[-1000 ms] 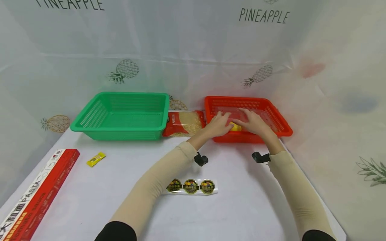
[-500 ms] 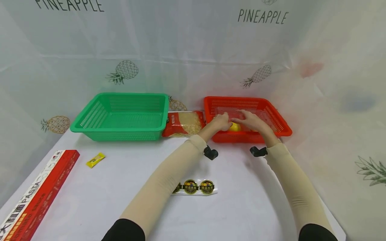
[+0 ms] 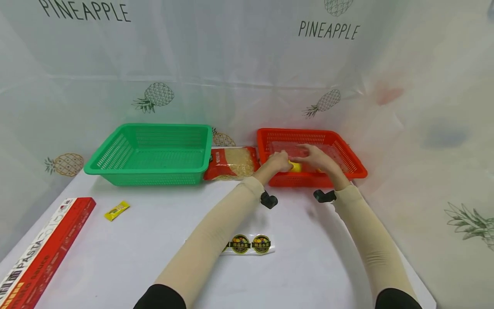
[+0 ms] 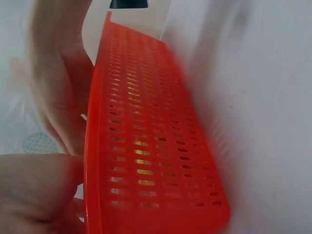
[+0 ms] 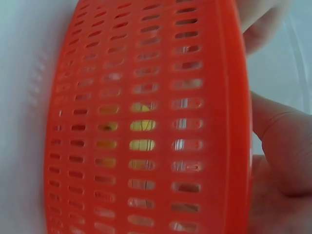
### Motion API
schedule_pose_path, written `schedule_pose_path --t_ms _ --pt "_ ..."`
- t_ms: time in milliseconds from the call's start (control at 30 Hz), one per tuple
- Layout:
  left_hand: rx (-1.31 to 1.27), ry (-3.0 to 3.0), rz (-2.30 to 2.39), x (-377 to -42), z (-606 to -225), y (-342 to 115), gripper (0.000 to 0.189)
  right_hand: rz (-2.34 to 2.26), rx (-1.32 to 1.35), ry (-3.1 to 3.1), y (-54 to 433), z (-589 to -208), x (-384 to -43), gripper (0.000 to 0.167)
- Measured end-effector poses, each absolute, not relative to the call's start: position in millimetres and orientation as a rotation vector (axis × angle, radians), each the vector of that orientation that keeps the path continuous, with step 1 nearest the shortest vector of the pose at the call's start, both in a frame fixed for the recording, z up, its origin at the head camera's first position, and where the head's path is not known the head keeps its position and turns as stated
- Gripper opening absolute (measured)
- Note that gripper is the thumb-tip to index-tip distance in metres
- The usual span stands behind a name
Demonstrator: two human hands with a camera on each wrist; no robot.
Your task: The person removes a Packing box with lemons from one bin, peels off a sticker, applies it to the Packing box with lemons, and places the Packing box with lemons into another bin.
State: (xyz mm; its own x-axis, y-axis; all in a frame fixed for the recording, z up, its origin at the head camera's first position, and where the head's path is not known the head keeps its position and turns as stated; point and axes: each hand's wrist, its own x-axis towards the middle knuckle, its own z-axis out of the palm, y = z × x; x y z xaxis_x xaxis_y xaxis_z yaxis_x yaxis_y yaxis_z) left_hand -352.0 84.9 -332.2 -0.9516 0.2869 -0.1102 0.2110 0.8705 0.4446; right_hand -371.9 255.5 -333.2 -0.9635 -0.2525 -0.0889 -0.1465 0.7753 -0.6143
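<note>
Both hands reach into the red basket (image 3: 308, 180) at the back right. My left hand (image 3: 278, 162) is bent over its near left part, fingers curled downward; whether they pinch something is hidden. Beside it, my right hand (image 3: 319, 161) arches with thumb and fingers spread apart. A yellow rounded thing (image 3: 296, 167) lies between and below the hands, its kind unclear. Clear plastic, perhaps a container (image 3: 281, 147), shows behind them. In the left wrist view the basket wall (image 4: 146, 122) hides the fingertips. Through the slots in the right wrist view, a yellow patch (image 5: 142, 126) shows.
A green basket (image 3: 170, 178) stands at the back left. Between the baskets lies a red-and-clear food bag (image 3: 233, 164). A small yellow packet (image 3: 117, 210), a long red-and-white pasta box (image 3: 50, 249) and a strip of round stickers (image 3: 251, 244) lie on the white table (image 3: 308, 257).
My left hand has moved slightly right, its spread fingers now curled down beside the yellow thing. My right hand stays much the same. The head view has shifted slightly.
</note>
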Motion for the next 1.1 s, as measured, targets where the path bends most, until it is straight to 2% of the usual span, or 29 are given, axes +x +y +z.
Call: schedule_pose_path --t_ms 233,433,667,933,1100 --pt "0.383 2.888 0.645 -354 -334 85 0.051 -0.996 -0.291 2.798 251 -331 -372 0.083" --pt "0.365 2.879 0.660 -357 -335 85 0.062 -0.996 -0.249 2.813 251 -329 -373 0.081" --pt "0.373 2.894 0.776 -355 -331 79 0.052 -1.085 -0.216 2.802 253 -326 -373 0.078" --pt "0.405 2.885 1.003 -354 -324 69 0.066 -1.202 -0.182 2.837 254 -317 -371 0.071" --pt "0.367 2.801 1.246 -359 -322 63 0.062 -1.247 -0.181 2.837 253 -309 -368 0.073"
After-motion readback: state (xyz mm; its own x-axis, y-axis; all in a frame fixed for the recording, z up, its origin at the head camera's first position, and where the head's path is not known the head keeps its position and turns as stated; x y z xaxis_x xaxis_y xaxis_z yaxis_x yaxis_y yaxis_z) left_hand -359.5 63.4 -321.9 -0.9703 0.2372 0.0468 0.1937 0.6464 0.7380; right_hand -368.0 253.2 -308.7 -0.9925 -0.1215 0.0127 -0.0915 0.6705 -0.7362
